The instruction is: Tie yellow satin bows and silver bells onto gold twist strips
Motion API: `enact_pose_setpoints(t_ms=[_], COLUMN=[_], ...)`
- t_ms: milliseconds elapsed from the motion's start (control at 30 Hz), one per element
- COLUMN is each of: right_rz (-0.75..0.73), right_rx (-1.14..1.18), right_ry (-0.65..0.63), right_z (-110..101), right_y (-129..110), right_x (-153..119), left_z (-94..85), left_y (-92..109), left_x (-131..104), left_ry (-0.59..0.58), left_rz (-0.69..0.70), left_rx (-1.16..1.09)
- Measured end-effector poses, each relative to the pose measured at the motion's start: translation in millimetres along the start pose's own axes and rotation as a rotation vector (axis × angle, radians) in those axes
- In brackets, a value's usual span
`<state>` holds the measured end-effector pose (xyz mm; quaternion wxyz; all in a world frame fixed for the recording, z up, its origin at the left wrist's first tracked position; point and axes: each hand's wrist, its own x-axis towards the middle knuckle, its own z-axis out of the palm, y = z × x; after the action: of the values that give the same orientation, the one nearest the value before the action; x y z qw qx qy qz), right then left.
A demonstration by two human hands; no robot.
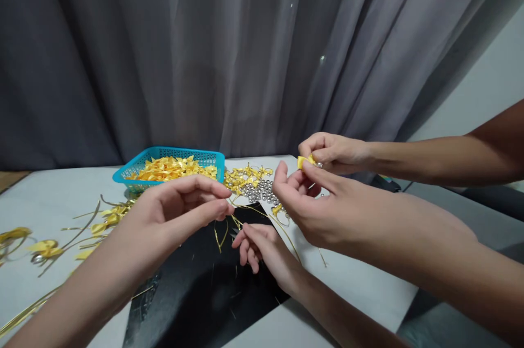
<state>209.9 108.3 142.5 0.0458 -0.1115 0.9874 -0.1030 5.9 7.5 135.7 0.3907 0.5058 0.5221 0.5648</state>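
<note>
My left hand (184, 203) is above the black mat (196, 293), with thumb and index finger pinched on a thin gold cord (236, 221). The cord spans the short gap to my right hand (266, 252), whose thumb and index finger close at its other end. My right hand's other fingers are loosely curled. A small dark pointed tip, perhaps of a blade, shows beside the right fingertips; the rest is hidden. Loose gold strands hang down between the hands.
A blue basket (221, 160) holds yellow ribbon bows (172, 169). Silver bells (262, 191) and finished-looking bow pieces (248, 176) lie right of it. More bows and cords (108, 220) lie left. At right, a co-worker's hands (338, 153) hold a yellow bow (303, 162) with a bell.
</note>
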Motion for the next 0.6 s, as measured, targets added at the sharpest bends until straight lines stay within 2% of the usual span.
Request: enact_pose_setpoints(t_ms=[167, 333, 400, 500, 533, 600], right_rz=[0.001, -0.008, 0.023, 0.154, 0.190, 0.262], right_rx=[0.298, 0.586, 0.667, 0.685, 0.647, 0.467], right_ry=[0.037, 0.083, 0.225, 0.553, 0.611, 0.607], right_z=[-13, -19, -16, -10, -9, -6], right_y=[-1, -12, -18, -26, -27, -27], right_x=[-4, -8, -12, -20, -22, -25], left_z=[-0.3, 3.7, 3.7, 2.1, 1.4, 0.5], left_y=[6, 12, 12, 10, 9, 8], left_x=[-2, -4, -4, -5, -5, -6], left_ry=[0.010, 0.011, 0.006, 0.001, -0.001, 0.001], left_rz=[0.026, 0.019, 0.014, 0.012, 0.012, 0.010], left_rx=[0.017, 0.019, 0.016, 0.004, 0.000, -0.007])
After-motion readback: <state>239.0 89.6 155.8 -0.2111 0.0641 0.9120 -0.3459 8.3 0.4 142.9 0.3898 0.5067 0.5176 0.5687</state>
